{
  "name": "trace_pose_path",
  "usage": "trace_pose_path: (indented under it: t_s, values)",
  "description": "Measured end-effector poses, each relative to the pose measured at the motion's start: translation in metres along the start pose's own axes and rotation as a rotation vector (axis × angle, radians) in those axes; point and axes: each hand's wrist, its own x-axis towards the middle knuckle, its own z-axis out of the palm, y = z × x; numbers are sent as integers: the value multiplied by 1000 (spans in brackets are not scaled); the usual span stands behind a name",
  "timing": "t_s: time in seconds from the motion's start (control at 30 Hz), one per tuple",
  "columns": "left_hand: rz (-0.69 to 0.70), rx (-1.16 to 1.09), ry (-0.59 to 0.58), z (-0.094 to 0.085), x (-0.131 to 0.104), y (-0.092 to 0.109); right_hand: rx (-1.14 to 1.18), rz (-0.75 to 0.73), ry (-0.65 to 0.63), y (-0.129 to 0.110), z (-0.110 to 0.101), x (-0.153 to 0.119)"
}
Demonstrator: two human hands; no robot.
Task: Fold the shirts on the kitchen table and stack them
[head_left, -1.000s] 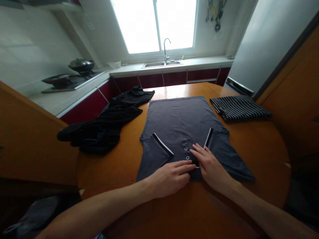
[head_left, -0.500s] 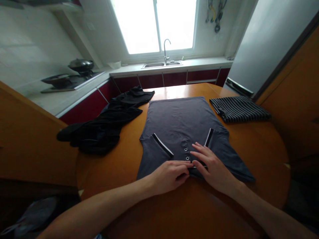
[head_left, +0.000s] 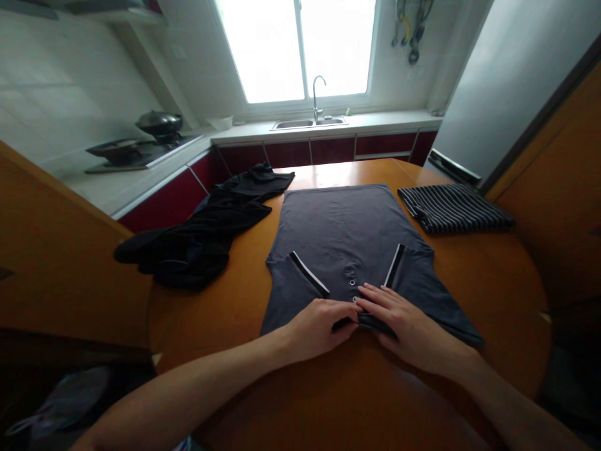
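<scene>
A grey short-sleeved shirt (head_left: 335, 219) lies spread on the table, its collar end toward me and its sleeves, trimmed in black and white, folded inward. Small ring-like buttons run down its placket. My left hand (head_left: 323, 326) is curled at the collar, with thumb and fingers closed on its edge. From the right, my right hand (head_left: 399, 316) lies over the collar, its fingers together on top and the thumb bent underneath, gripping the cloth. The fingertips of both hands nearly meet at the middle of the collar.
Dark crumpled clothes (head_left: 201, 232) lie on the left of the round wooden table (head_left: 347, 388). A folded black-and-white striped garment (head_left: 455, 208) lies at the right. Beyond are a sink (head_left: 307, 123), a stove with pans (head_left: 141, 153) and a grey fridge (head_left: 516, 81).
My right hand has shifted from resting spread beside the buttons to closing over the collar, thumb tucked under. My left hand stays at the collar. The view has shifted slightly.
</scene>
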Motion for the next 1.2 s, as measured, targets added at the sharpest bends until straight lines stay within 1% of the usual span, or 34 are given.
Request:
trace_pose_path:
  t_s: [0.07,0.23,0.4,0.5,0.63,0.7,0.8,0.97,1.1,1.2]
  values:
    - [11,38,-37,-3,-1,7,18,8,-6,-1,-1,0]
    - [117,168,-114,-5,-4,22,46,13,5,-1,-2,-1]
    - [153,271,-159,-4,-6,24,22,-1,31,2,0,-2]
    - [138,319,-184,-4,-9,23,-69,-8,55,2,1,-2]
    - [124,386,-200,-4,-14,21,-272,1,119,4,3,-8]
    - [114,433,-196,-5,-18,19,-360,25,170,9,4,-17]
    - [97,518,-182,-11,-27,13,-437,65,235,22,1,-39]
    - [26,666,-162,-26,-55,6,-464,88,342,54,-12,-84]
    - [-30,725,-167,-42,-86,-2,-422,19,323,80,-20,-110]
    - [-9,725,-145,-54,-110,-13,-373,-55,297,93,-23,-120]
